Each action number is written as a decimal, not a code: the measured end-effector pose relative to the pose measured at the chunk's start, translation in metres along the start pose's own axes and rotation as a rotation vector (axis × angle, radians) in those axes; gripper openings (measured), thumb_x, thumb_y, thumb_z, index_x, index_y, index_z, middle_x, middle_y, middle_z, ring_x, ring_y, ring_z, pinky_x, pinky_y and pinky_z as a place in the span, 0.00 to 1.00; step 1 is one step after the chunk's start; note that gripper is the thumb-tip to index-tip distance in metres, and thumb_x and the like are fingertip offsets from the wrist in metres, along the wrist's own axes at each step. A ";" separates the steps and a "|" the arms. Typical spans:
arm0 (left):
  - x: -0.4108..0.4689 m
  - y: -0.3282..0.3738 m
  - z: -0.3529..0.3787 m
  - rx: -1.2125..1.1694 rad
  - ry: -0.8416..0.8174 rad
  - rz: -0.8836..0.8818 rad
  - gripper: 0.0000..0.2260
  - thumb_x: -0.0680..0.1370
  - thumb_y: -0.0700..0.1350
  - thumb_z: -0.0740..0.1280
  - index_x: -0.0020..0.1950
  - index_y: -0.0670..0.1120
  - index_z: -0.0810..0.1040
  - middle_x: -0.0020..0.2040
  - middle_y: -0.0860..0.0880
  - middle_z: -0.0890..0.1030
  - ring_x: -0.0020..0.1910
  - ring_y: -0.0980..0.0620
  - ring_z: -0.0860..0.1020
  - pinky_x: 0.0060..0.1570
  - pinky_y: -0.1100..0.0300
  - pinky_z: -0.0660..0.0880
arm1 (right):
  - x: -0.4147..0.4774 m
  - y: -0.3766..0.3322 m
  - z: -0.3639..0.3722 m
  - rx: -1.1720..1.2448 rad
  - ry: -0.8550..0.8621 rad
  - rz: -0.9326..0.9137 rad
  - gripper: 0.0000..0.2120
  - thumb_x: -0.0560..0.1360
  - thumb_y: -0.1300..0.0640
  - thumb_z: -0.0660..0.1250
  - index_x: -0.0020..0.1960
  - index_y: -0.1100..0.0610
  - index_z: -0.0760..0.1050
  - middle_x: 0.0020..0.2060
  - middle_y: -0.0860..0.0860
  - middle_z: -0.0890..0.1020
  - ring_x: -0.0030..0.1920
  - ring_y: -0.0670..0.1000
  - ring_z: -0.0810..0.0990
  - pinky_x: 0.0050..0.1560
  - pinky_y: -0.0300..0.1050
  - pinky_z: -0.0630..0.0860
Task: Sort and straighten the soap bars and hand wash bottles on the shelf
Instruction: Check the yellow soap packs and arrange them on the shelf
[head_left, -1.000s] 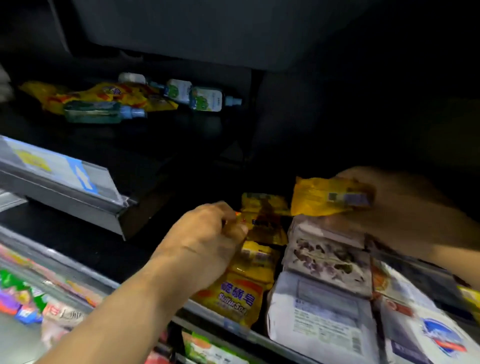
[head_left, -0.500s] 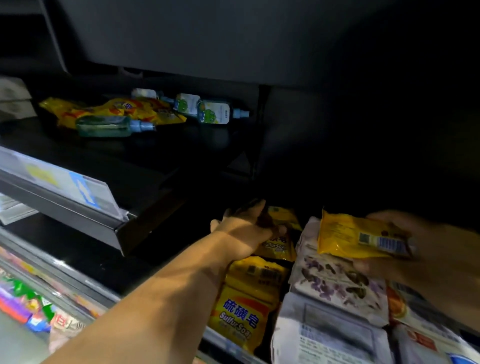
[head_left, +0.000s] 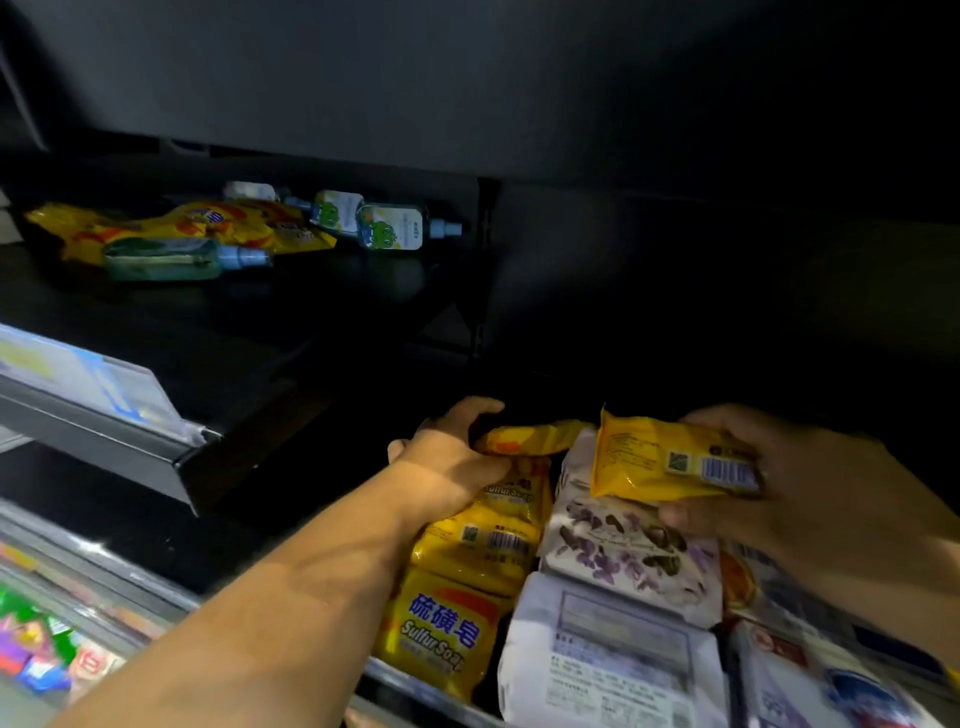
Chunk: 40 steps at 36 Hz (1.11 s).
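A row of yellow sulfur soap packs (head_left: 457, 618) runs front to back on the lower shelf. My left hand (head_left: 447, 457) reaches deep into that row and grips a yellow pack (head_left: 535, 439) lying at the back. My right hand (head_left: 789, 493) holds another yellow soap pack (head_left: 670, 457) in the air above a white soap pack with purple flowers (head_left: 628, 545). On the dark upper shelf at the back left, small hand wash bottles (head_left: 389, 228) lie on their sides among yellow pouches (head_left: 171, 223).
White soap packs (head_left: 613, 654) and blue-and-white ones (head_left: 831, 680) fill the shelf to the right. A metal shelf edge with a price tag strip (head_left: 104, 400) juts out at the left. Colourful packs (head_left: 36, 644) lie on a lower shelf.
My left hand has pushed further back along the yellow row and taken hold of the rear pack. My right hand keeps its yellow pack, now turned with its barcode side toward me.
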<state>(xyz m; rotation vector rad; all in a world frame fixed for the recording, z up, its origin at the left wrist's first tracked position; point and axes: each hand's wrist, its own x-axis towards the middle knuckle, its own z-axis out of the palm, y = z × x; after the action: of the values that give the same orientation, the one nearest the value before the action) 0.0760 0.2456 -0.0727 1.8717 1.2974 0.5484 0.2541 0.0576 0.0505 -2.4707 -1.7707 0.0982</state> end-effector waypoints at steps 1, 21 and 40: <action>-0.003 0.003 -0.001 0.021 0.000 0.021 0.28 0.56 0.69 0.68 0.50 0.87 0.60 0.63 0.54 0.79 0.63 0.49 0.77 0.66 0.46 0.71 | 0.001 0.001 0.000 -0.010 0.010 -0.003 0.38 0.64 0.25 0.59 0.71 0.37 0.58 0.61 0.38 0.76 0.53 0.41 0.75 0.47 0.31 0.69; -0.005 0.012 0.002 0.081 0.110 0.120 0.28 0.66 0.53 0.76 0.64 0.60 0.72 0.61 0.52 0.79 0.60 0.51 0.78 0.61 0.51 0.75 | -0.005 0.022 0.011 0.265 0.034 -0.135 0.28 0.69 0.39 0.73 0.67 0.38 0.68 0.53 0.37 0.76 0.48 0.38 0.75 0.47 0.29 0.69; -0.061 0.075 0.008 -0.196 0.268 0.377 0.26 0.70 0.62 0.76 0.66 0.63 0.74 0.56 0.63 0.81 0.52 0.68 0.80 0.49 0.68 0.77 | -0.067 0.125 -0.006 0.321 0.212 0.041 0.29 0.61 0.30 0.72 0.60 0.35 0.73 0.56 0.45 0.82 0.55 0.50 0.80 0.55 0.52 0.76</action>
<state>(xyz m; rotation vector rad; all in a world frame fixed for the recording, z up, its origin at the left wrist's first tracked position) 0.1019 0.1736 -0.0130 1.9306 1.0080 1.1151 0.3507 -0.0458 0.0408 -2.1999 -1.4885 0.1097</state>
